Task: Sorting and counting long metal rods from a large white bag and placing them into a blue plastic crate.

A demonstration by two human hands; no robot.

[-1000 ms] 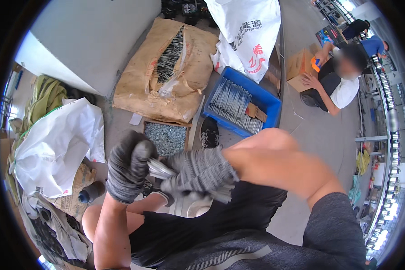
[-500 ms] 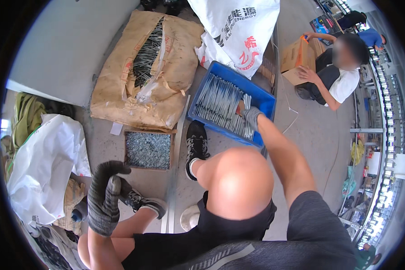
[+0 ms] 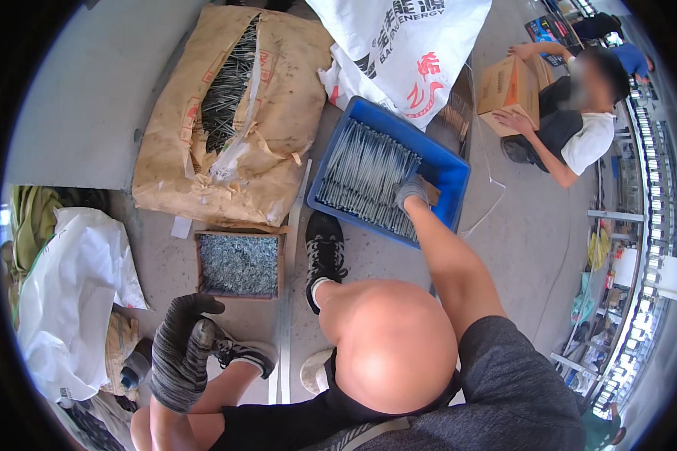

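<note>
Nails in the blue crate, upper middle of the frame, are where your right hand is now; a second ago both gloves were bunched together over your lap, so you've swung over for another grab. Can't tell if those fingers have closed on anything yet. Your left hand hangs loosely curled and empty, lower left. The small wooden box holds short nails, and the torn paper sack spills long ones.

Torn brown sack, white bag, cardboard box
</note>
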